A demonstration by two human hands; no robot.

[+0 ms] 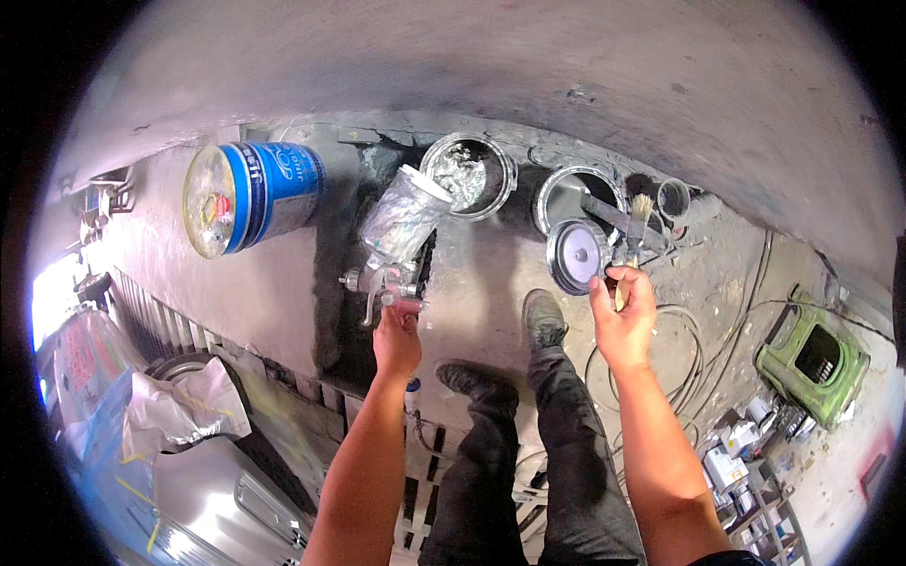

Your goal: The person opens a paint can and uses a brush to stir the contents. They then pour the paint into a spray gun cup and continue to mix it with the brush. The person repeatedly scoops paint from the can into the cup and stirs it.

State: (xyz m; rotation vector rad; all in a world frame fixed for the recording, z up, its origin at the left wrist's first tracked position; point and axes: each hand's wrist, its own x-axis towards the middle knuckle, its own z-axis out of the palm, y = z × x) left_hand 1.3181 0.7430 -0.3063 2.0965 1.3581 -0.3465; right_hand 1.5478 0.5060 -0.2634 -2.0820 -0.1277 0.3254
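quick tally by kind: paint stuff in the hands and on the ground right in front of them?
Spray gun: 1, in left hand
Brush: 1, in right hand
Round lid: 1, in right hand
Open cans: 2
Blue pail on its side: 1
Total: 6

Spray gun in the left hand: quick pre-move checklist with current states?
1. Left hand grips spray gun handle: ok.
2. Gun's cup capped: cannot tell, wrapped in film.
3. Right hand holds brush and round lid securely: ok.
4. Open paint can upright on ledge: ok.
5. Blue drum clear of both hands: ok, lying on its side.
6. Hose clear of feet: not ok, coiled by the shoe.
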